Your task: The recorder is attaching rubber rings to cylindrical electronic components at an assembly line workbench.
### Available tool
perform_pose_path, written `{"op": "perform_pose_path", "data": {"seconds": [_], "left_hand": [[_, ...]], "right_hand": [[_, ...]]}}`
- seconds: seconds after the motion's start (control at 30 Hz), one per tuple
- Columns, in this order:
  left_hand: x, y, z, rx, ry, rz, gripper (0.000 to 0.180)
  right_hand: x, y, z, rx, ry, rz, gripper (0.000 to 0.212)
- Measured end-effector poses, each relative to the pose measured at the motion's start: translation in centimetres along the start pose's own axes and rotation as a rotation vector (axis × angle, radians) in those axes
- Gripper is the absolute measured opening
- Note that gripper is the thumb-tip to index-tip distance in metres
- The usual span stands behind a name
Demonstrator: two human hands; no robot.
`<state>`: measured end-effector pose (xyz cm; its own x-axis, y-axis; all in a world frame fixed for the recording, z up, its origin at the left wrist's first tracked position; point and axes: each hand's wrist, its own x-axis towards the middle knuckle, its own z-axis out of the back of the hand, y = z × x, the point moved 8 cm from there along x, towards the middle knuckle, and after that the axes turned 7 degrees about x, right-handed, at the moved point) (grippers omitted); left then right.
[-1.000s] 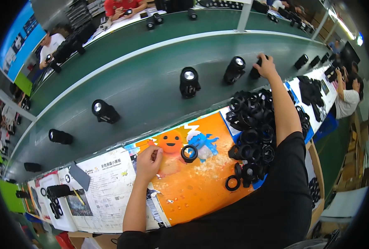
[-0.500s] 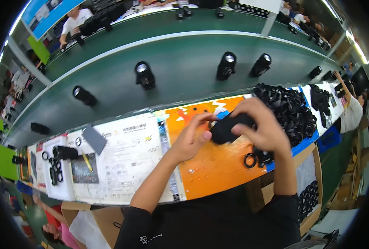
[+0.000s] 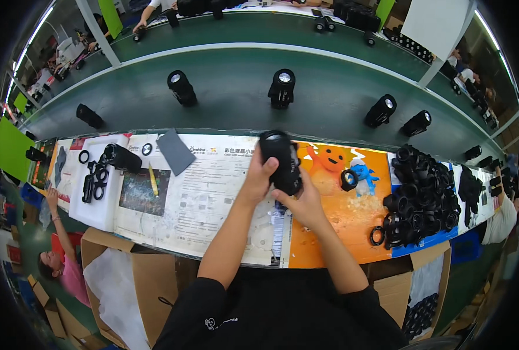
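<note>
A black lens-like barrel point(image 3: 278, 156), thick and cylindrical, is held between both hands above the work table. My left hand point(image 3: 256, 182) wraps its left side, with the thumb across the front. At its lower right, my right hand point(image 3: 306, 205) grips with the thumb near the bottom end; some fingers are hidden behind the barrel. Just right of the hands, a black ring point(image 3: 348, 179) lies on an orange printed sheet point(image 3: 323, 233). Farther right rises a heap of black ring-shaped parts point(image 3: 414, 201), with a loose black ring point(image 3: 377, 235) at its near edge.
Several black barrels point(image 3: 281, 87) stand along the green conveyor point(image 3: 230, 81) beyond the table. At left, a white foam block point(image 3: 99, 204) carries a barrel point(image 3: 122, 158) and rings. Near it lie a yellow pen point(image 3: 154, 179) and a grey card point(image 3: 175, 153). Cardboard boxes point(image 3: 154, 286) flank me.
My hands have moved left with the barrel, now upright and gripped by both. A black ring now shows on the orange sheet. The whole view has shifted right.
</note>
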<state>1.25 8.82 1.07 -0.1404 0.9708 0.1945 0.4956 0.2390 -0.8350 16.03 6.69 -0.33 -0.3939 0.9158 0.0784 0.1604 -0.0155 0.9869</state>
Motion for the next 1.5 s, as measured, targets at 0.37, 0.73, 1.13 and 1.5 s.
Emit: {"op": "perform_pose_path", "data": {"seconds": [0.37, 0.73, 1.13, 1.5], "left_hand": [[0.3, -0.8, -0.1, -0.24, -0.036, 0.0, 0.073], [0.2, 0.6, -1.9, -0.181, 0.211, 0.096, 0.074], [-0.3, 1.2, -2.3, -0.174, 0.251, 0.16, 0.067], [-0.4, 1.6, -2.8, -0.21, 0.288, 0.189, 0.072]], "right_hand": [[-0.8, 1.4, -0.5, -0.373, -0.008, 0.188, 0.092], [-1.2, -0.7, 0.0, -0.036, 0.04, 0.125, 0.101], [-1.4, -0.5, 0.3, -0.069, -0.021, 0.206, 0.096], [-1.8, -1.2, 1.0, -0.08, 0.009, 0.092, 0.104]]}}
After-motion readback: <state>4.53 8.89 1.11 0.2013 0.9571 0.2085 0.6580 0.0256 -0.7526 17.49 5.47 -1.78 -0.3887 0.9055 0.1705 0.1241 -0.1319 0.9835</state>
